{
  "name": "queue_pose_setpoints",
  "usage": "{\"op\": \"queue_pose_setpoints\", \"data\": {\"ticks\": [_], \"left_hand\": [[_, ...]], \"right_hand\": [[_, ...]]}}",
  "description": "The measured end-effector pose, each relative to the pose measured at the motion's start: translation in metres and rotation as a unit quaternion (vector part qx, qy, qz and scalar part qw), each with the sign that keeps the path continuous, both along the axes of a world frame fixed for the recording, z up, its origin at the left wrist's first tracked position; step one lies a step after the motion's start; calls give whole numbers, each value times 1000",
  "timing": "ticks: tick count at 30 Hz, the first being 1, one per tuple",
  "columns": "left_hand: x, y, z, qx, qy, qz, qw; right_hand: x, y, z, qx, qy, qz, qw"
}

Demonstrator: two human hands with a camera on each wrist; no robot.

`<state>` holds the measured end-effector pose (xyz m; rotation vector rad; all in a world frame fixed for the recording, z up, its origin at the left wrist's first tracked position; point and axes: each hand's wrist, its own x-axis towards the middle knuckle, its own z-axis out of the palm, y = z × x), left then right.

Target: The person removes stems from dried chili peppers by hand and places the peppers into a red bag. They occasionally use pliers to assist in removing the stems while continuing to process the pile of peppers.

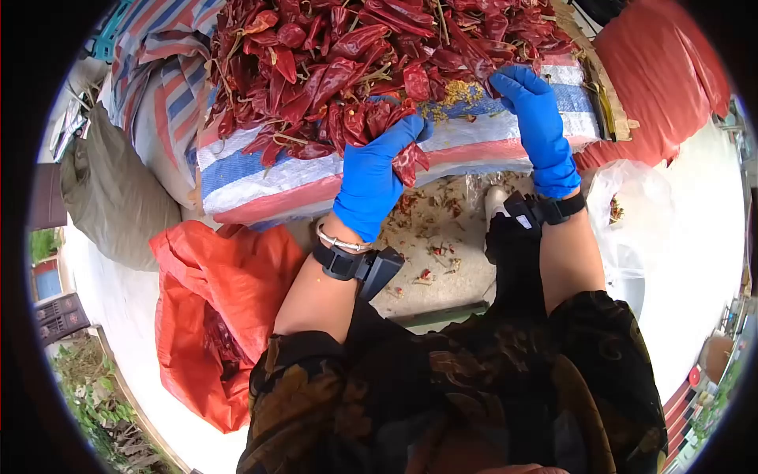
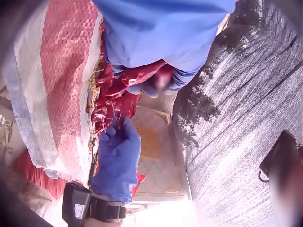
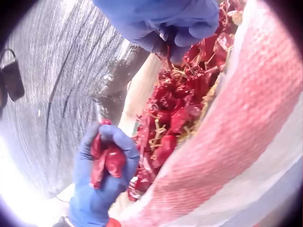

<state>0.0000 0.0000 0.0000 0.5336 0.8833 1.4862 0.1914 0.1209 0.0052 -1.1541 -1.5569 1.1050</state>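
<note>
A heap of dried red chili peppers (image 1: 339, 71) lies on a striped woven sheet (image 1: 260, 186) in front of me. My left hand (image 1: 371, 174), in a blue glove, curls round several dried chili peppers (image 3: 113, 161) at the near edge of the heap; one sticks out below the palm in the head view. At the heap's right side my right hand (image 1: 537, 122), gloved too, pinches a dried chili pepper (image 2: 128, 105) with its fingertips. In the right wrist view the right fingers (image 3: 189, 35) partly hide that pepper.
An open red sack (image 1: 205, 268) with chilies inside stands at lower left. Yellow seeds (image 1: 458, 95) are scattered on the sheet. Stem scraps (image 1: 426, 276) litter the floor. A clear plastic bag (image 1: 632, 197) and a full red sack (image 1: 663, 79) are on the right.
</note>
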Motion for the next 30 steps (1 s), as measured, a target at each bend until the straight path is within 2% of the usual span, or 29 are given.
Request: {"op": "queue_pose_setpoints", "data": {"ticks": [2,3,5,6,7,8,9,10,11,13,15,16,17,18,19,20,21,22,23,25,27,29,30], "left_hand": [[8,-1,8,66,-24,25,997],[0,-3,10,64,-13,26,998],[3,-1,10,164,89,74,980],[4,1,10,163,88,75,980],[3,3,9,230,274,92,929],[4,4,9,287,449,104,840],[4,3,11,287,449,103,840],[6,-1,14,302,550,74,775],[6,-3,15,313,643,44,698],[4,-3,-7,323,633,21,703],[8,-4,-15,237,487,21,840],[9,-4,-11,236,487,21,840],[10,-4,-5,181,399,63,897],[11,-4,1,124,305,104,939],[8,-4,1,124,305,104,938],[2,-4,0,65,226,77,969],[-1,-3,0,4,144,50,988],[0,-2,0,0,77,57,995],[0,-2,0,0,77,58,995],[-1,-3,1,3,-6,36,999],[-3,-3,-1,-12,-15,27,999],[-7,-3,-5,-28,-25,20,999],[-9,-3,-8,-9,-32,15,999]], "right_hand": [[5,-5,5,-144,112,89,979],[-7,-11,6,-145,122,91,978],[-9,-22,15,-179,69,122,974],[-8,-27,21,-136,8,181,974],[-7,-30,22,-138,9,181,974],[-7,-32,23,-170,12,227,959],[-6,-33,23,-200,14,272,941],[-4,-29,18,-138,-18,301,943],[-3,-29,17,-138,-18,300,944],[-3,-33,19,-152,89,336,925],[-5,-27,23,-167,84,302,935],[-7,-23,24,-183,79,268,943],[-12,-21,19,-183,79,268,942],[-20,-20,8,-47,-11,168,985],[-25,-18,-2,90,-99,62,989],[-26,-15,-10,235,-210,6,949],[-28,-14,-17,235,-209,6,949],[-30,-14,-24,255,-248,-12,935],[-30,-13,-29,275,-287,-30,917],[-29,-9,-30,254,-277,-23,927],[-30,-11,-24,233,-267,-15,935],[-31,-19,-10,93,-89,9,992],[-32,-21,-6,58,-16,37,998]]}}
